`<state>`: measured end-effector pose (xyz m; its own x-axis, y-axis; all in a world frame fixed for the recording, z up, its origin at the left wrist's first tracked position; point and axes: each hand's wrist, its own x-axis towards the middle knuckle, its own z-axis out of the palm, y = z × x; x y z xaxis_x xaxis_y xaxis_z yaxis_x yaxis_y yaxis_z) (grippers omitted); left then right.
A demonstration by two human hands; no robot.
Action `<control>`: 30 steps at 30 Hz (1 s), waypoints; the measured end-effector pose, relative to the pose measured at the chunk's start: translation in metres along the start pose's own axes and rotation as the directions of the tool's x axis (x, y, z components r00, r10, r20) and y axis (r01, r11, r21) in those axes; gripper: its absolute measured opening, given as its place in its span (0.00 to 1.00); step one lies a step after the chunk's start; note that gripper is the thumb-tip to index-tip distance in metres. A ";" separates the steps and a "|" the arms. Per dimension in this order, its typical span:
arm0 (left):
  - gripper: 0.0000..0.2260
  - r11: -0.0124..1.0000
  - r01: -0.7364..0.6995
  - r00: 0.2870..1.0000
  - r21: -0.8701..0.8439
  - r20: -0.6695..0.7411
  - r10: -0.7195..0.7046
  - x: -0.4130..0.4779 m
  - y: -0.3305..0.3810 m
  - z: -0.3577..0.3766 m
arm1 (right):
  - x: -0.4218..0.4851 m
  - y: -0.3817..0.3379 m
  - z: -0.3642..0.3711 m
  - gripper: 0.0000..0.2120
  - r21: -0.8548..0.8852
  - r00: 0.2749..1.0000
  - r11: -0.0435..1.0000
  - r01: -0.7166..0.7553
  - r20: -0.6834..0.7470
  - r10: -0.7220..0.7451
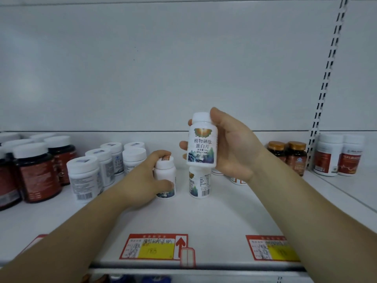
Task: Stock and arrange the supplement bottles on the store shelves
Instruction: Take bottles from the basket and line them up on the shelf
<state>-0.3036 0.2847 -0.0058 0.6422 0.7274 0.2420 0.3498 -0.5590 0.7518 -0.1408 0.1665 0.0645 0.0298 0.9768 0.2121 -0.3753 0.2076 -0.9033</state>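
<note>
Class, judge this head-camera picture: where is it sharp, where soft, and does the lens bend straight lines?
Head view: the raised bottle in the right hand has a legible label; the price tag below is smeared; the slotted upright leans and bows, a wide-angle effect; light is flat, shadows faint.

The raised white bottle (202, 145) reads 植物硒肽蛋白片.

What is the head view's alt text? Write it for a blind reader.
A person's right hand holds a white supplement bottle over a matching bottle on a store shelf, while the left hand grips a third bottle beside it. More bottles, white and dark, stand to either side; price tags line the front edge.
</note>
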 end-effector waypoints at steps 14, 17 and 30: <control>0.29 1.000 0.003 1.000 0.011 0.015 -0.003 0.000 -0.002 -0.001 | -0.005 0.002 -0.001 0.21 0.096 0.991 0.994 -0.052 0.131 0.039; 0.29 1.000 -0.004 1.000 0.006 0.010 0.004 -0.001 0.000 -0.001 | -0.006 0.004 -0.002 0.18 0.036 0.991 0.998 -0.041 0.132 0.036; 0.28 1.000 -0.003 1.000 0.007 0.002 0.003 -0.003 0.002 -0.002 | 0.000 0.005 0.000 0.22 0.116 0.987 0.993 -0.012 -0.155 0.030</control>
<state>-0.3056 0.2823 -0.0037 0.6446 0.7248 0.2433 0.3527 -0.5642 0.7465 -0.1424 0.1672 0.0597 0.1616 0.9790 0.1246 -0.4802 0.1883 -0.8567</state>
